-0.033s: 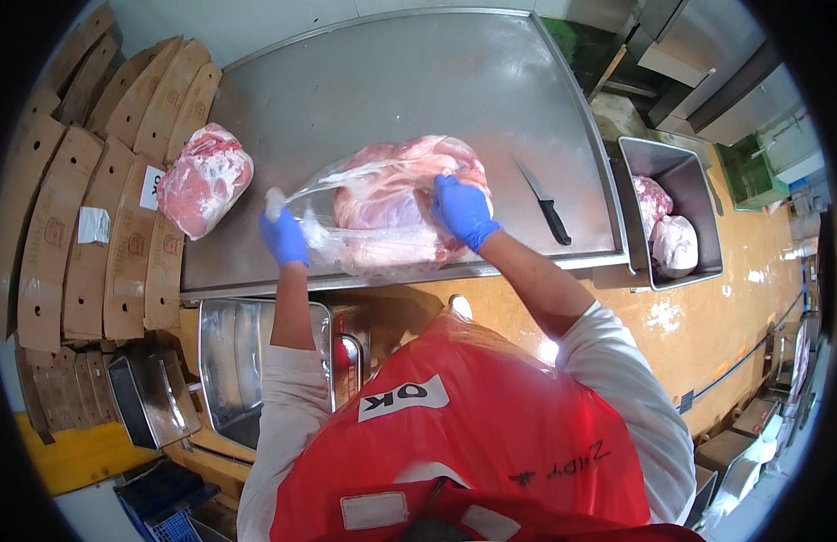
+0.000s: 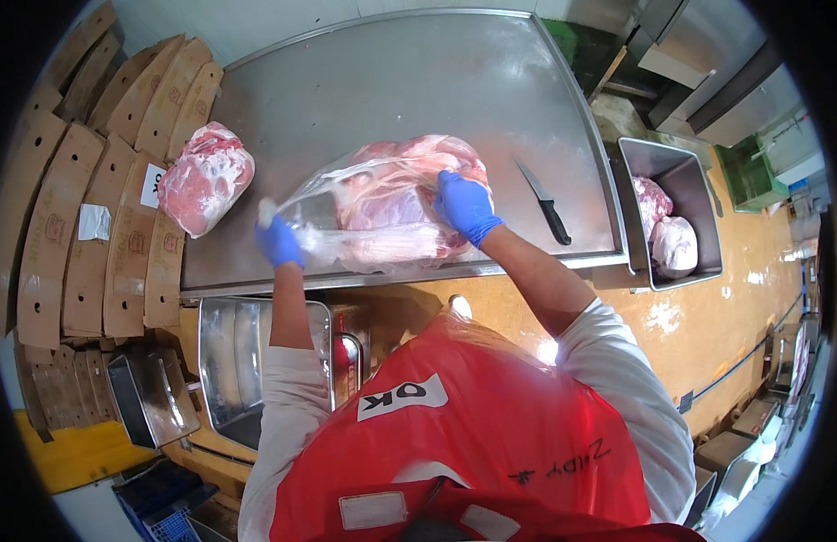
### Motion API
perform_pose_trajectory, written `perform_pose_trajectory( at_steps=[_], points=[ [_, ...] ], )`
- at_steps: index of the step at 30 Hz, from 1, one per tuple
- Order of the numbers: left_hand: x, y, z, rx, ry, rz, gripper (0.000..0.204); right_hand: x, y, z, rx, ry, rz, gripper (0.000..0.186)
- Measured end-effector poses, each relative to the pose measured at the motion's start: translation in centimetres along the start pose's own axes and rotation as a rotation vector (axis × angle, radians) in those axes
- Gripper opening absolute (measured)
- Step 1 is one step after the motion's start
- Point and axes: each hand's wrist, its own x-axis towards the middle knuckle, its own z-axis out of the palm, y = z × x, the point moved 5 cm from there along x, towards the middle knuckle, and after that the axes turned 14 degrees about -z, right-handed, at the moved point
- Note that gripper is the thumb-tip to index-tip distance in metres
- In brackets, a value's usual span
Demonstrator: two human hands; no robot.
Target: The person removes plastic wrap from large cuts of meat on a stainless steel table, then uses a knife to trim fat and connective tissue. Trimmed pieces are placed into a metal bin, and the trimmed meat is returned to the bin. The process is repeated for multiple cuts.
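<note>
A large piece of raw meat wrapped in a clear plastic bag lies near the front edge of the steel table. In a blue glove, my left hand is closed on the bag's gathered end and holds it stretched out to the left of the meat. My right hand, also gloved, is curled against the meat's right side, gripping the plastic there; its fingertips are partly hidden. To the right of that hand rests a knife with a black handle, blade pointing away.
Another bare piece of meat sits at the table's left edge beside stacked cardboard boxes. A steel bin holding meat stands off the right edge. Below the front edge is another steel tub on the orange floor.
My left hand has shifted slightly left and away from the meat, drawing the plastic a little further out. The right hand has barely moved.
</note>
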Motion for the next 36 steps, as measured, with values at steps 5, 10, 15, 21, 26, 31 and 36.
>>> perform_pose_trajectory(
  at_steps=[5, 10, 15, 21, 26, 31, 36],
  points=[
    [3.2, -10.1, -7.6, -0.062, -0.058, -0.37, 0.034, -5.8, 13.6, -2.1, -0.024, 0.077, 0.271, 0.028],
    [-1.4, -13.2, -3.8, 0.033, -0.413, -0.365, 0.038, -10.7, 17.5, -4.4, -0.02, 0.025, 0.362, 0.027],
    [-6.4, -14.7, 1.9, -0.033, -0.712, -0.697, 0.04, -1.3, 3.2, -2.4, 0.217, 0.293, -0.061, 0.036],
    [-8.9, -16.0, -0.4, -0.07, -0.881, -0.788, 0.036, 7.0, -2.3, 2.2, 0.121, 0.258, -0.221, 0.037],
    [-8.4, -14.3, -1.9, 0.547, -0.558, -0.445, 0.034, 12.9, -1.4, 2.9, -0.018, 0.081, -0.137, 0.028],
    [-9.7, -16.4, 0.7, 0.581, -0.603, -0.523, 0.042, 8.5, 19.9, 0.6, 0.121, 0.265, 0.517, 0.033],
    [-11.6, -17.4, -1.0, 0.394, -0.623, -0.67, 0.04, 2.9, 9.7, -0.9, 0.234, 0.174, 0.289, 0.04]
  ],
)
